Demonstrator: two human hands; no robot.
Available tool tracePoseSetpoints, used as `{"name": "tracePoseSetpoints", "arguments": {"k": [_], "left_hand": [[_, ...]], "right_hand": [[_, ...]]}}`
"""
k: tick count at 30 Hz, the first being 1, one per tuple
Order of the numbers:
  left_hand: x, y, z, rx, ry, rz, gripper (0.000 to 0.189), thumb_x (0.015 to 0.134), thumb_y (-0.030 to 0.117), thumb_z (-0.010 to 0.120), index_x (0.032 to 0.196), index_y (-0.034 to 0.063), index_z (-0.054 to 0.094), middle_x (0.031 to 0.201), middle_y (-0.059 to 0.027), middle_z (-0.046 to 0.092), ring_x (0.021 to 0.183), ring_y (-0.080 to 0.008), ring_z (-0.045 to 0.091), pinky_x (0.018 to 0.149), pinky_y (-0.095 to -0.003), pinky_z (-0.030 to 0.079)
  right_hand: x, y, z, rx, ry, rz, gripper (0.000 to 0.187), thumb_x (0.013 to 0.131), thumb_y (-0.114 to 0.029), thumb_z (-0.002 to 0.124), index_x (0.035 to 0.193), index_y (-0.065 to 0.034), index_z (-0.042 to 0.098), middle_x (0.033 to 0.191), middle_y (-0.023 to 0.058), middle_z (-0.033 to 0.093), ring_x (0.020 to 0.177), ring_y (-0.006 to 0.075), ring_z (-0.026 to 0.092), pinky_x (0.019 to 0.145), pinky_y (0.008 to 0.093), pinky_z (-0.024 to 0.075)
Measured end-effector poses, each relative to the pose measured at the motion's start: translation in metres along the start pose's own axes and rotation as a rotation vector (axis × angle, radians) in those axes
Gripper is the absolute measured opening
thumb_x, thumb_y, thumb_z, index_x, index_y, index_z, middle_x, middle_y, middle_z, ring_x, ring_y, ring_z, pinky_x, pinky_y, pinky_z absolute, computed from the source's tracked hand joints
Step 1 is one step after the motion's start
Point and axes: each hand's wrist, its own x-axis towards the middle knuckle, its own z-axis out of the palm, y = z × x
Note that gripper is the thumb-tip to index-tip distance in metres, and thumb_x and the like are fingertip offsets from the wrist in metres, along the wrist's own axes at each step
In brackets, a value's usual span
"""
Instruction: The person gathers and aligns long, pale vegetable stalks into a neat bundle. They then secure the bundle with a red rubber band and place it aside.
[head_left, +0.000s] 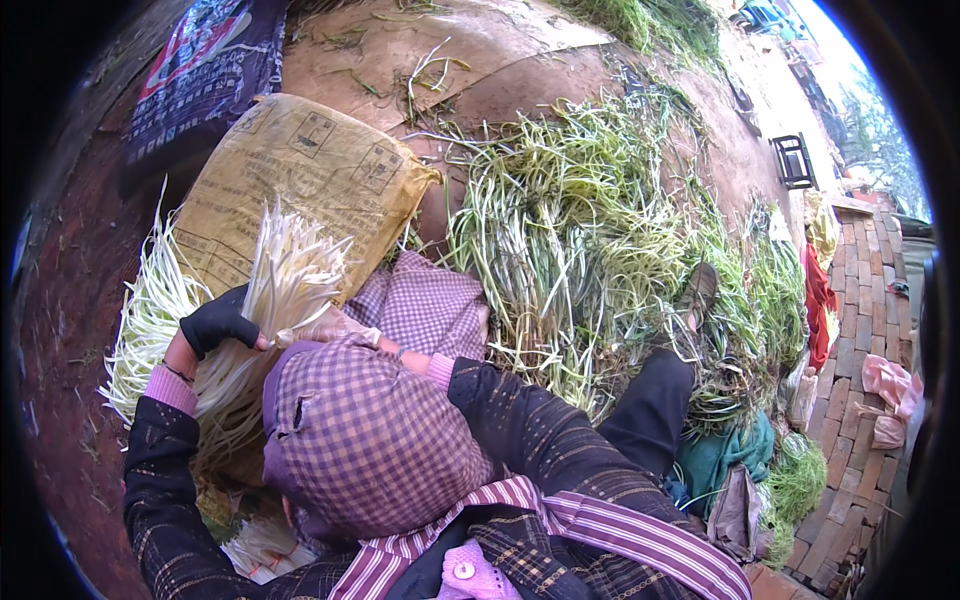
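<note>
My left hand (221, 322), in a black fingerless glove, is closed around a thick bundle of pale blanched leafy stalks (289, 255). My right hand (330, 327), in a thin pale glove, lies against the bundle's other side; the purple checkered cap (382, 420) partly hides it, and its grip is unclear. The bundle's cut-looking white tips point up over a yellow printed sack (300, 172). More pale green stalks (150, 300) spread left of my left hand. Below, beside my left forearm, white stalks (266, 551) lie with a red tie around them.
A large heap of long green leafy stalks (585, 240) covers the ground to the right, with my shoe (699, 289) among it. A checkered cloth (427, 304) lies beside the sack. Farther out are a dark printed sack (210, 67), a small stool (795, 161) and brick paving (847, 330).
</note>
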Motion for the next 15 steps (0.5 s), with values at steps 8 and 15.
{"name": "tracePoseSetpoints", "arguments": {"k": [8,15], "left_hand": [[-0.007,-0.004,0.021,0.059,0.059,0.208,0.093,0.053,0.012,0.083,0.139,0.0000,0.049,0.127,-0.0130,0.062,0.119,-0.0229,0.055,0.104,-0.0342,0.040],[-0.017,0.016,0.033,0.386,0.276,0.351,0.089,0.052,0.013,0.081,0.135,-0.0002,0.051,0.123,-0.0137,0.063,0.112,-0.0246,0.059,0.099,-0.0351,0.045]], "right_hand": [[-0.006,-0.010,-0.002,-0.080,0.023,-0.053,0.030,0.100,-0.022,0.049,0.117,-0.0046,0.067,0.116,0.0112,0.068,0.112,0.0276,0.061,0.102,0.0420,0.0435],[0.002,-0.064,-0.020,-0.552,0.121,-0.462,0.030,0.101,-0.020,0.046,0.116,-0.0054,0.067,0.118,0.0115,0.067,0.114,0.0294,0.061,0.105,0.0435,0.0426]]}}
